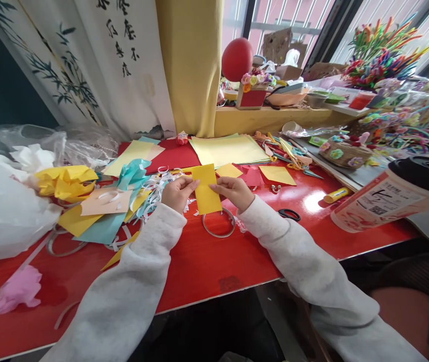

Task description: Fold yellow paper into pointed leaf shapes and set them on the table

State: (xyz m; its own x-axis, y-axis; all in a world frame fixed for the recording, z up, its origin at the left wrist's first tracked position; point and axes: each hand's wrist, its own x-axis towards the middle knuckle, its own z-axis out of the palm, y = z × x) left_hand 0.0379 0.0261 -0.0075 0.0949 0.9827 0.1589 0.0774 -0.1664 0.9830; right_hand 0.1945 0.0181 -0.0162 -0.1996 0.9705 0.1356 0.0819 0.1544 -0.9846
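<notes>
A yellow strip of paper (207, 191) stands upright between my two hands, above the red table. My left hand (178, 192) pinches its left edge between thumb and fingers. On the other side, my right hand (236, 191) pinches the right edge the same way. Just below the paper lies a silvery ring (219, 235), its upper part hidden behind the sheet. A square of yellow paper (277, 175) and red paper pieces (252, 175) lie beyond my right hand. Curled paper scraps (157, 186) are heaped beside my left hand.
Large pale yellow sheets (229, 148) lie at the back. Scissors and pens (289, 153) sit right of them. Black scissor handles (288, 215), a glue stick (337, 195) and a big paper cup (391, 196) are at right. A white plastic bag (6, 211) fills the left.
</notes>
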